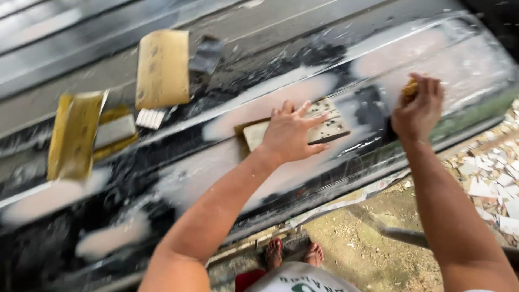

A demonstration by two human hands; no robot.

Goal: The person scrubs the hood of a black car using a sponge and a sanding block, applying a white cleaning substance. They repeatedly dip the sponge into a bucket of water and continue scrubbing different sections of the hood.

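Observation:
My left hand (pixel 292 132) lies flat, fingers spread, pressing a flat sanding block (pixel 327 127) against a black car body panel (pixel 227 178) patched with pale filler. My right hand (pixel 419 108) is closed around a small yellow sponge or pad (pixel 409 88), held against the panel further right. White slurry streaks the panel around both hands.
Sheets of yellow sandpaper (pixel 162 67) (pixel 73 135), a grey sanding block (pixel 114 131) and a dark sheet (pixel 206 54) lie on the panel's upper part. Below are dirt ground (pixel 373 238), my feet in sandals (pixel 294 253) and broken tile scraps (pixel 492 178) at right.

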